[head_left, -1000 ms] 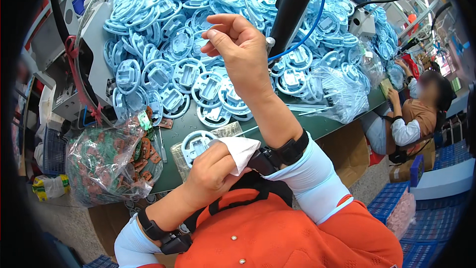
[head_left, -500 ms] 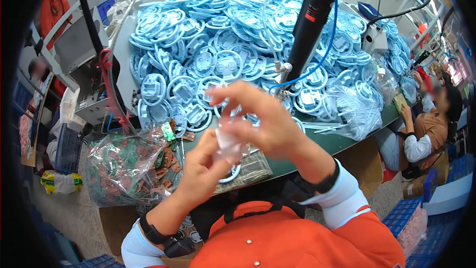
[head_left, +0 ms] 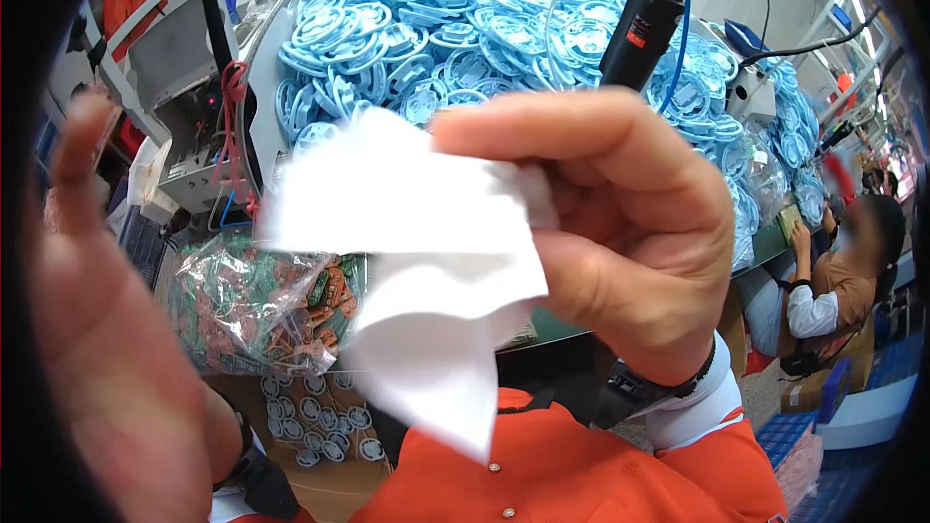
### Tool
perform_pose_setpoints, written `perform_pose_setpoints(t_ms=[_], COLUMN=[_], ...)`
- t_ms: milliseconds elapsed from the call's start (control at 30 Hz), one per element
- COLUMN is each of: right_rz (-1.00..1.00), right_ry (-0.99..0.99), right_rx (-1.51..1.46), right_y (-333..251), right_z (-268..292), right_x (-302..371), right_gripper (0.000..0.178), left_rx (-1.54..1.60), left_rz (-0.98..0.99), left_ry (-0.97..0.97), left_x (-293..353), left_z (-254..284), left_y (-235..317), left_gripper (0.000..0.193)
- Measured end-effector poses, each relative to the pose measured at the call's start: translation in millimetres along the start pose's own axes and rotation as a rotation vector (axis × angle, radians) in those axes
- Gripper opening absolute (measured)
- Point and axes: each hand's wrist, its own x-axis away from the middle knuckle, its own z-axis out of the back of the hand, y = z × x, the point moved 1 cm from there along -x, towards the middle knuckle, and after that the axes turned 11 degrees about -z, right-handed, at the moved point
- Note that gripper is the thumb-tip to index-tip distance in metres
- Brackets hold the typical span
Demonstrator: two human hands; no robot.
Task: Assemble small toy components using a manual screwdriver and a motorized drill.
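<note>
Tissue (head_left: 412, 213) hangs clamped in the right hand (head_left: 649, 223), with the blurred left hand (head_left: 121, 339) spread apart near nine o'clock.

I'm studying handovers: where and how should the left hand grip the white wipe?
Probably the left edge of the white wipe, coming from the left: it juts free toward the open left hand, while the right hand pinches the opposite side.
</note>
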Motion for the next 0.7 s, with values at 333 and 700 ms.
perform_pose_setpoints(t_ms=[333,700], right_rz=[-0.084,-0.305], right_ry=[-0.101,-0.067], right_rx=[0.026,-0.047], right_y=[-3,-43], right_z=[11,29], right_x=[-12,-6], right_gripper=[0.034,0.026], left_rx=[-0.278,-0.214], left_rz=[0.191,0.162], left_ry=[0.183,0.083], left_x=[7,9], left_z=[-7,-14], left_y=[-5,-16], left_gripper=[0.072,0.072])
